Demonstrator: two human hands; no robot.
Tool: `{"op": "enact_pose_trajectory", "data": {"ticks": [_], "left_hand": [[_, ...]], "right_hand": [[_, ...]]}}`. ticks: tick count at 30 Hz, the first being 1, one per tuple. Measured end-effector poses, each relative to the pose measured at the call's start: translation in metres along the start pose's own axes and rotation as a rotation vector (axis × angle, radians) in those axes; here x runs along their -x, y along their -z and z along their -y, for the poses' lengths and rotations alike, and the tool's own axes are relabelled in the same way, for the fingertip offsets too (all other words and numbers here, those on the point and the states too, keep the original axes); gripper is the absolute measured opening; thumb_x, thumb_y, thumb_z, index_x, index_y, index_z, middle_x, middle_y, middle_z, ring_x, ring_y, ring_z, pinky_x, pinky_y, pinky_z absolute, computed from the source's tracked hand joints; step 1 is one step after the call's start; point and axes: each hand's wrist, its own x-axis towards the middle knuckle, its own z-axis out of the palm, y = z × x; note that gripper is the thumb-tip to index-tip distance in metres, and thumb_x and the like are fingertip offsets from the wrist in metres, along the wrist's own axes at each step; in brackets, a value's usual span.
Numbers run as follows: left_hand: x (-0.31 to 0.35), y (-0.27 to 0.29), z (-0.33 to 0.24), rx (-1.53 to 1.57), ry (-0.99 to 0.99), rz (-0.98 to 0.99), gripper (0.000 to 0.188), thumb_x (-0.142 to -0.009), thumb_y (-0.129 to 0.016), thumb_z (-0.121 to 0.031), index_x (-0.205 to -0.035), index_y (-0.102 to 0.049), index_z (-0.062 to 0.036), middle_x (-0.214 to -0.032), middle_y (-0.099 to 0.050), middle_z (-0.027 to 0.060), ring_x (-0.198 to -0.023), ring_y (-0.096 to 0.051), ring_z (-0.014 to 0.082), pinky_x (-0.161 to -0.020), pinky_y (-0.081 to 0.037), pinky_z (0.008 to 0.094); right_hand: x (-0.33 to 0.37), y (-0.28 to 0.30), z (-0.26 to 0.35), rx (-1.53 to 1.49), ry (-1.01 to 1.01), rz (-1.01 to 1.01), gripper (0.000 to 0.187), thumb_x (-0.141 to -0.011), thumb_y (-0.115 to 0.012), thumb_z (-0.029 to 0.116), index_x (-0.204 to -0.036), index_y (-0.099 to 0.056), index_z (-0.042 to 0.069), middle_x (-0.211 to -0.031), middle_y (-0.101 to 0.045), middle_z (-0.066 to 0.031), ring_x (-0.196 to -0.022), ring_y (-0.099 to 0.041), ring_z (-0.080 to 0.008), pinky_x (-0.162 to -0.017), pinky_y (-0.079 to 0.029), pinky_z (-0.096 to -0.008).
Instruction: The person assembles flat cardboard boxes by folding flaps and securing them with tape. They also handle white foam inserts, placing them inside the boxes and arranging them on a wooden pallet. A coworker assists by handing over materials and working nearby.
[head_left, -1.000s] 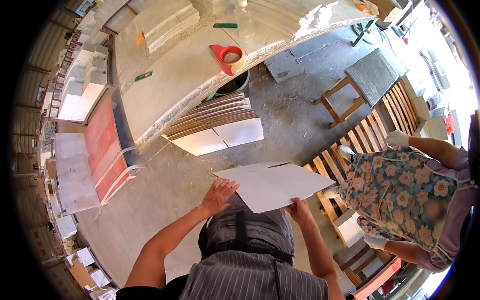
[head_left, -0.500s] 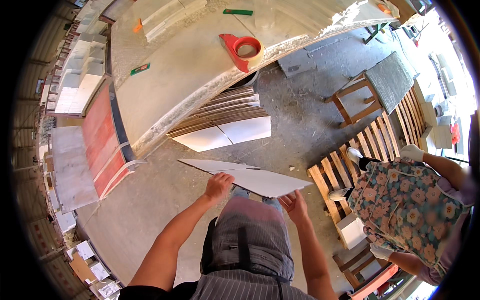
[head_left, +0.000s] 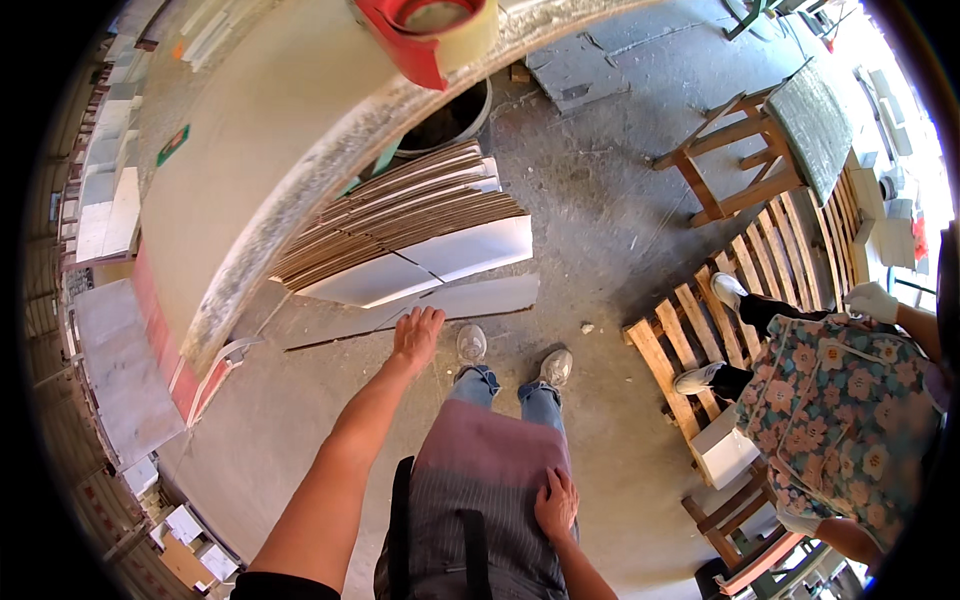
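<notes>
A flat white cardboard sheet (head_left: 490, 297) is down at floor level, in front of a leaning stack of folded cardboard (head_left: 440, 250) with brown edges and a white front face. My left hand (head_left: 418, 335) reaches out over the near edge of that sheet, fingers extended and not wrapped round it; whether the fingertips touch it I cannot tell. Against the striped grey apron (head_left: 480, 460) over my thigh lies my right hand (head_left: 556, 503), with its fingers apart and nothing in it.
A worktable (head_left: 240, 170) with a red tape dispenser (head_left: 425, 55) stands beyond the stack, a dark bucket (head_left: 450, 120) under its edge. To the right are a wooden stool (head_left: 815, 130), a pallet (head_left: 690, 330) and a co-worker in a flowered apron (head_left: 840, 400).
Both hands held the white sheet before; now it is down by the stack. The left hand moved forward, while the right dropped back onto the apron. The view has shifted closer to the table.
</notes>
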Motion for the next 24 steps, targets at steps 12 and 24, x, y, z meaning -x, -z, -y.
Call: {"op": "enact_pose_trajectory", "data": {"ticks": [12,24], "left_hand": [[-0.110,-0.096,0.022,-0.154,0.036,-0.087,0.015,-0.079,-0.049,-0.010,-0.095,-0.048,-0.0090,-0.088,-0.053,0.0045,-0.087,-0.052,0.0232,-0.068,-0.044,0.0388],[-0.127,-0.053,0.086,-0.294,0.285,-0.123,0.071,-0.072,-0.069,-0.026,-0.131,-0.033,-0.0093,-0.124,-0.037,0.0111,-0.114,-0.038,0.0280,-0.098,-0.030,0.0411]], "right_hand": [[-0.010,-0.002,0.019,-0.032,-0.159,-0.098,0.037,-0.067,-0.057,0.006,-0.104,-0.061,0.010,-0.106,-0.054,-0.0085,-0.098,-0.049,-0.0295,-0.085,-0.039,-0.0387],[-0.028,0.020,0.048,-0.096,-0.114,-0.115,0.033,-0.075,-0.056,0.006,-0.107,-0.061,0.014,-0.107,-0.054,-0.0098,-0.099,-0.049,-0.0316,-0.085,-0.041,-0.0410]]}}
